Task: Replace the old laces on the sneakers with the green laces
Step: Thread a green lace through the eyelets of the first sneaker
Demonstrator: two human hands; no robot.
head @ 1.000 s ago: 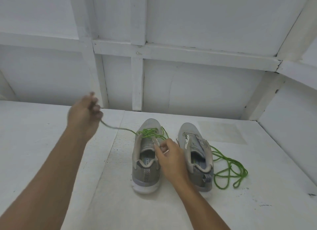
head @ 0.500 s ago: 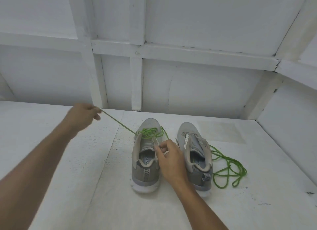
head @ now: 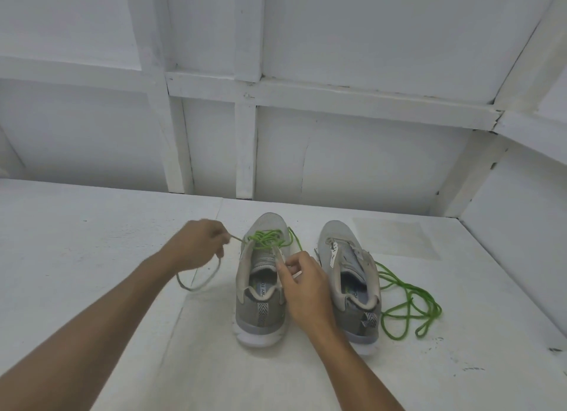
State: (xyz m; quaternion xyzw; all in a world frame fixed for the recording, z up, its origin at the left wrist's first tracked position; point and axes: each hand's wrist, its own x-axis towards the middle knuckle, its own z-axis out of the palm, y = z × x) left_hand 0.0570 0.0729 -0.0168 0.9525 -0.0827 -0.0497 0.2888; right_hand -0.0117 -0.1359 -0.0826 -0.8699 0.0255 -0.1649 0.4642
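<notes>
- Left hand (head: 199, 245) pinches the green lace (head: 265, 239) just beside the left sneaker (head: 260, 291); right hand (head: 302, 283) pinches that shoe's eyelet edge.
- It and the right sneaker (head: 349, 281) stand midway on the table (head: 92, 257), seemingly light and soft-sided.
- Lace looks limp: best gripped near its tip.

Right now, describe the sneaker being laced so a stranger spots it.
Two grey sneakers stand on the white table. Take the left sneaker, between the left hand and right hand. Only it has a threaded green lace; the right sneaker looks unlaced.
</notes>
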